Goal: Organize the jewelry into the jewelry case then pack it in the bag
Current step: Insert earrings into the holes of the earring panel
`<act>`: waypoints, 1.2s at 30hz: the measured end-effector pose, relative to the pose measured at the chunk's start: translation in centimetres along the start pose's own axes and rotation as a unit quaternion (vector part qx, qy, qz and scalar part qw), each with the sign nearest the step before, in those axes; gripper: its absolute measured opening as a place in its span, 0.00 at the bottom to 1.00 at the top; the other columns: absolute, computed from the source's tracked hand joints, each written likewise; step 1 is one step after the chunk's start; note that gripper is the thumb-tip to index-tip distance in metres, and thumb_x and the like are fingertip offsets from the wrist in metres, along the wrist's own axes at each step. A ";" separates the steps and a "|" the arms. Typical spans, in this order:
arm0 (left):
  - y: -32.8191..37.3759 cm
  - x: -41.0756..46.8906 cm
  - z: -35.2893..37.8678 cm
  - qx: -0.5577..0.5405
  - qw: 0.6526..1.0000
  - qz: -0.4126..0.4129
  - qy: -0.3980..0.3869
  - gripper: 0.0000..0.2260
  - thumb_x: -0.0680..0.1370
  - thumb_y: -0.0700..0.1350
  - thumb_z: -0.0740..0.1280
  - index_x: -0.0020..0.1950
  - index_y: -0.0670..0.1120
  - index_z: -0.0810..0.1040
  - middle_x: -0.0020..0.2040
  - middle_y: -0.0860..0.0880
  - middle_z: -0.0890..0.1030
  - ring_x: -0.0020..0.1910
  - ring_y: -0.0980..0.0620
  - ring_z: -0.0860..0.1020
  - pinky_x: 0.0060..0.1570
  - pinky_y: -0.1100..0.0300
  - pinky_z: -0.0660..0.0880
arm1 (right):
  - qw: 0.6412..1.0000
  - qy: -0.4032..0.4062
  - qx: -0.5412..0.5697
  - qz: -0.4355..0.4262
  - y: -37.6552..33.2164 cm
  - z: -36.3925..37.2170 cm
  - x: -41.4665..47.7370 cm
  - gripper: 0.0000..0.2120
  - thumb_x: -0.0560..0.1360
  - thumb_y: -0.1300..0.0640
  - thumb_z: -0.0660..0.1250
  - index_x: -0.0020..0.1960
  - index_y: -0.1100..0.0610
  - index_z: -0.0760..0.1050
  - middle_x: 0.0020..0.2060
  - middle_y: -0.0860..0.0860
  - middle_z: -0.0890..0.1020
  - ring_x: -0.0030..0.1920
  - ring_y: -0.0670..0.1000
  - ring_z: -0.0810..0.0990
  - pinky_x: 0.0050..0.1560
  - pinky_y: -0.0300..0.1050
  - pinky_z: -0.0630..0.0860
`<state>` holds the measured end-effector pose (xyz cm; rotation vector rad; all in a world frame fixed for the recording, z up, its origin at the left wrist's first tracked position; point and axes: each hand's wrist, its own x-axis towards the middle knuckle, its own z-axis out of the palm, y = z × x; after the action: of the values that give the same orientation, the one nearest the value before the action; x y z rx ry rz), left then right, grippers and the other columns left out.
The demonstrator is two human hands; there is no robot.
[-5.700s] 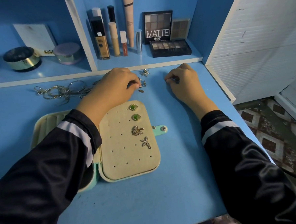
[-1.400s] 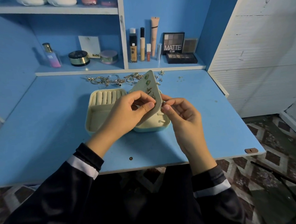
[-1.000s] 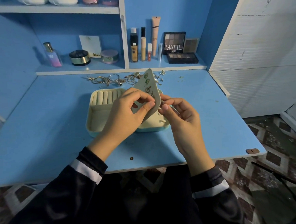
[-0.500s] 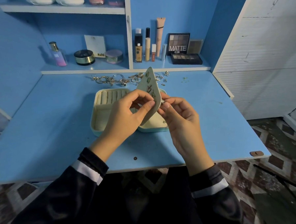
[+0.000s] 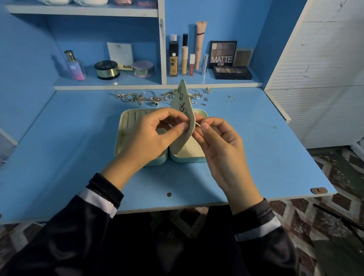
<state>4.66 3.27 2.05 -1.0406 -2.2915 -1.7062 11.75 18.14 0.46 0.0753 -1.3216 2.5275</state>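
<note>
Curled fingers of the left hand (image 5: 153,139) pinch the case (image 5: 188,159) flap (image 5: 182,105); the right hand (image 5: 223,150) pinches a silver piece (image 5: 201,122) beside it.

Left hand (image 5: 149,137), right hand (image 5: 221,150) on upright earring panel (image 5: 182,101)

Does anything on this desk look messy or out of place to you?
Yes: a tangle of rings and chains lies loose along the back of the blue desk, tiny pieces scattered to its right, all outside the open jewelry case. Its earring panel stands on edge, held between the left hand and right hand.
</note>
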 end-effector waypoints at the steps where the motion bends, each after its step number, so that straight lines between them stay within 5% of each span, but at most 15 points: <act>1: -0.1 0.2 -0.2 0.005 1.000 0.006 -0.002 0.08 0.75 0.38 0.71 0.49 0.52 0.81 0.45 0.52 0.83 0.44 0.53 0.81 0.50 0.55 0.79 | 1.000 -0.003 0.001 0.003 0.0 0.1 0.1 0.05 0.79 0.69 0.59 0.47 0.64 0.73 0.52 0.58 0.82 0.54 0.56 0.81 0.57 0.45 0.77; 9: -0.4 1.2 -2.0 0.038 0.999 0.034 0.003 0.07 0.72 0.53 0.73 0.49 0.56 0.80 0.46 0.58 0.82 0.48 0.51 0.81 0.52 0.51 0.78 | 1.000 -0.021 0.004 0.019 0.2 0.7 0.6 0.05 0.79 0.68 0.60 0.47 0.62 0.73 0.51 0.57 0.83 0.53 0.55 0.81 0.56 0.44 0.77; 12: -0.3 1.4 -2.4 0.054 0.996 0.072 0.002 0.11 0.73 0.49 0.72 0.54 0.53 0.79 0.51 0.61 0.79 0.54 0.53 0.79 0.55 0.54 0.77 | 0.999 -0.033 0.009 0.021 0.4 0.8 0.9 0.05 0.79 0.69 0.60 0.47 0.63 0.73 0.52 0.59 0.82 0.55 0.57 0.79 0.57 0.44 0.76; 17: -0.2 1.7 -2.9 0.097 0.987 0.124 -0.016 0.13 0.75 0.44 0.71 0.59 0.47 0.80 0.60 0.51 0.79 0.63 0.53 0.77 0.65 0.54 0.72 | 0.998 -0.040 0.030 0.039 0.6 0.8 1.3 0.04 0.78 0.68 0.61 0.48 0.62 0.74 0.52 0.59 0.81 0.54 0.57 0.79 0.58 0.44 0.76; 21: 0.0 1.7 -3.0 0.118 0.982 0.143 -0.022 0.11 0.75 0.43 0.70 0.58 0.47 0.80 0.60 0.52 0.80 0.62 0.58 0.77 0.66 0.60 0.71 | 0.997 -0.026 0.047 0.061 0.8 1.0 1.6 0.03 0.78 0.68 0.61 0.49 0.64 0.74 0.51 0.59 0.81 0.53 0.55 0.81 0.58 0.44 0.77; 25: -0.2 1.6 -3.3 0.119 0.983 0.136 -0.014 0.11 0.74 0.38 0.72 0.56 0.46 0.81 0.58 0.51 0.81 0.61 0.55 0.78 0.65 0.56 0.72 | 0.995 -0.001 0.067 0.079 0.9 1.3 1.8 0.03 0.77 0.68 0.62 0.47 0.64 0.74 0.45 0.57 0.82 0.45 0.51 0.83 0.50 0.40 0.78; 36: -0.7 1.1 -3.6 0.099 0.987 0.128 -0.008 0.11 0.74 0.36 0.72 0.55 0.46 0.81 0.56 0.50 0.81 0.60 0.52 0.79 0.64 0.49 0.74 | 0.997 -0.024 0.026 0.068 1.6 1.5 2.1 0.05 0.77 0.66 0.63 0.49 0.59 0.77 0.41 0.55 0.79 0.41 0.50 0.79 0.48 0.42 0.77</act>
<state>2.32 0.55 3.36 -1.2442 -2.1702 -1.3498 9.11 16.53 0.41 0.0578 -1.3215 2.6902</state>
